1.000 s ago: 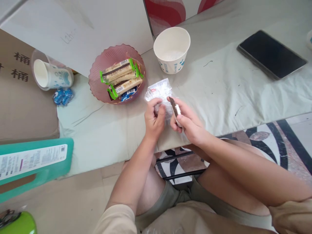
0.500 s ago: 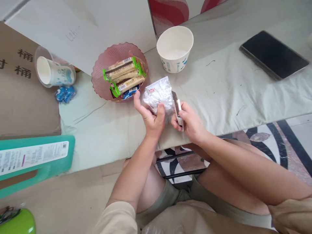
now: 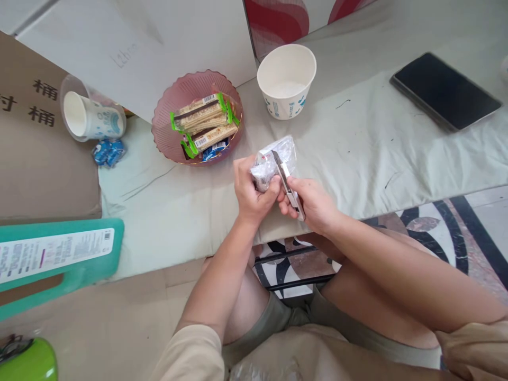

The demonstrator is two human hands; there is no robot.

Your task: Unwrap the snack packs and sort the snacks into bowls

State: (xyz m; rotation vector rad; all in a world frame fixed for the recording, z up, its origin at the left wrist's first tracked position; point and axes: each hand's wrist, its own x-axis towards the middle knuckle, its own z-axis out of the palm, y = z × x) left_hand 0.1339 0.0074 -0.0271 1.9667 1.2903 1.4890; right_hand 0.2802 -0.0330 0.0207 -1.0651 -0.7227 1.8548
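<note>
My left hand (image 3: 254, 193) is closed around a clear, crinkled plastic packet (image 3: 289, 149) with a small red mark; what the packet contains is hard to make out. In my right hand (image 3: 311, 203) is a utility knife (image 3: 291, 191) with its blade out, pointing up and to the left. The blade lies over the front of the packet; whether it touches the plastic I cannot tell. Beyond the hands stands a white paper bowl (image 3: 286, 87) with blue print. To the left, a pink glass bowl (image 3: 170, 114) holds several wrapped wafer snacks (image 3: 204, 115).
A dark phone or tablet (image 3: 446, 90) lies on the cloth (image 3: 357, 159) at the right. At the left are paper cups (image 3: 97, 119) in a plastic sleeve, blue wrapped pieces (image 3: 109, 153), a cardboard box (image 3: 47, 169) and a green container (image 3: 115, 254). White boxes (image 3: 198, 37) stand behind.
My left hand has turned and its fingers have curled around the packet, tilting it to the right. The knife blade has moved from the packet's right edge to across its front.
</note>
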